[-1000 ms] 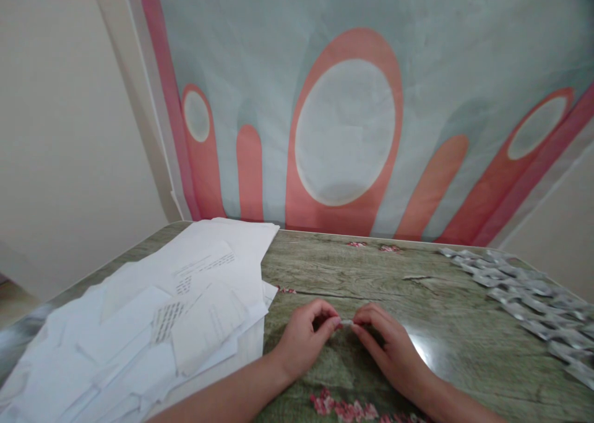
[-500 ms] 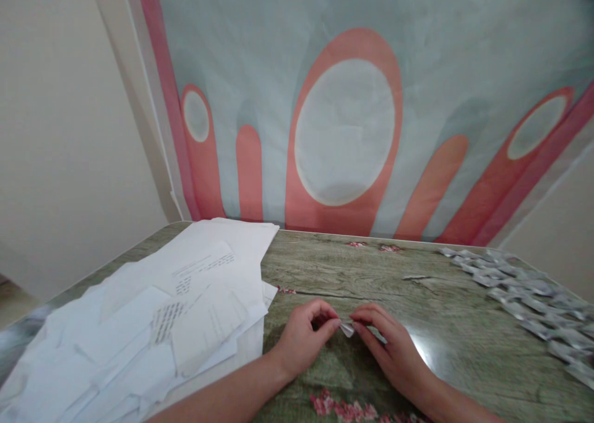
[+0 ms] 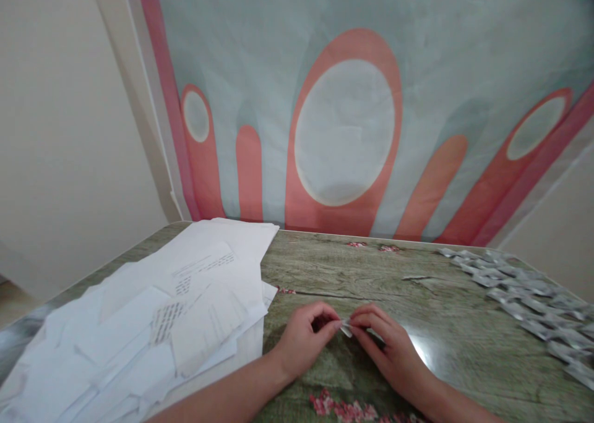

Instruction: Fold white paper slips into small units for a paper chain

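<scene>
Greenish table (image 3: 325,265), left hand (image 3: 301,336) and right hand (image 3: 394,342) pinching small white piece (image 3: 346,329), papers (image 3: 208,243) at left

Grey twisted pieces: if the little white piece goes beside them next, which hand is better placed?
Probably the right hand: it's nearer the grey twisted pieces and grips the white piece; the left hand, also gripping, is nearer the papers.

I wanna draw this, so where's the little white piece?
In the head view, the little white piece is low, just right of centre, held between the left hand and the right hand, with the pile of papers off to its left.
</scene>
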